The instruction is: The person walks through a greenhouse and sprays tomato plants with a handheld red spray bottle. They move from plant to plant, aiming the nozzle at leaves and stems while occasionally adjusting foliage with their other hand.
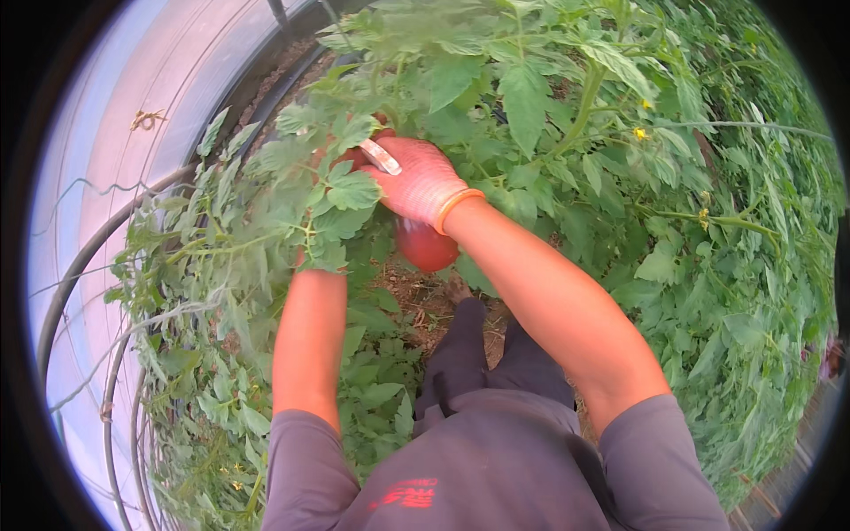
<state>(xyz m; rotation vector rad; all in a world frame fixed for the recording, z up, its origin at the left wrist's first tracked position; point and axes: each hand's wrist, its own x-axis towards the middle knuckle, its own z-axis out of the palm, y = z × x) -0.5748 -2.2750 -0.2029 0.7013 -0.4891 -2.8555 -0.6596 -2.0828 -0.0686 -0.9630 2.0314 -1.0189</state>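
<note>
My right hand [422, 174], in a pink knit glove with an orange cuff, reaches into tomato foliage at upper centre. Its fingers are closed on a light-coloured, flat handle [380, 156]; leaves hide the tool's far end. My left forearm comes up from below, and leaves cover most of that hand; a reddish patch [324, 158] shows through them beside the right hand. Whether the left hand holds anything cannot be seen. Under my right wrist is a round red object [426, 245], its upper part hidden by the glove. Tomato leaves [345, 192] surround both hands.
Dense tomato plants [704, 265] with yellow flowers [639, 133] stand on the right, more on the left. A green string [750, 125] crosses the upper right. Curved pipes [86, 255] and plastic sheeting [119, 86] line the left. Bare soil [412, 292] shows near my feet.
</note>
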